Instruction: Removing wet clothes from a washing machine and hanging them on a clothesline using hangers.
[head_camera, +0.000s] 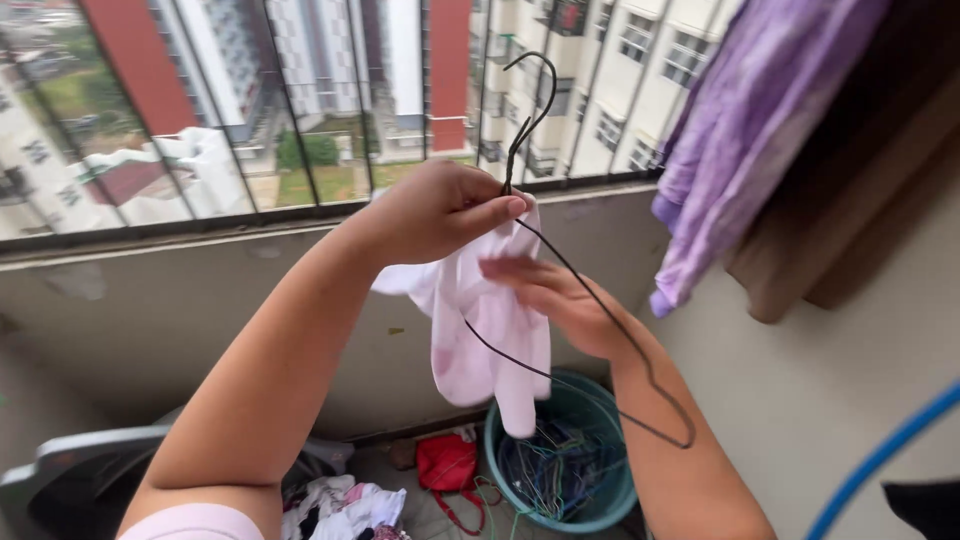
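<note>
A small pale pink garment (480, 330) is being held up in front of the barred balcony window (300, 110), above a teal bucket (610, 500) of spare hangers. The neck of a dark wire hanger (600, 310) and the cloth's top edge are being pinched by the closed left hand (435, 212). The cloth is being touched by the right hand (560, 300), fingers loosely extended. The hanger is judged best kept steady while fabric is being eased evenly along the wire.

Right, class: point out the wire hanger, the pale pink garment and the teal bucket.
wire hanger (600, 300), head view, on its slanting side wire.
pale pink garment (470, 345), head view, mid cloth.
teal bucket (610, 498), head view, on its rim.
</note>
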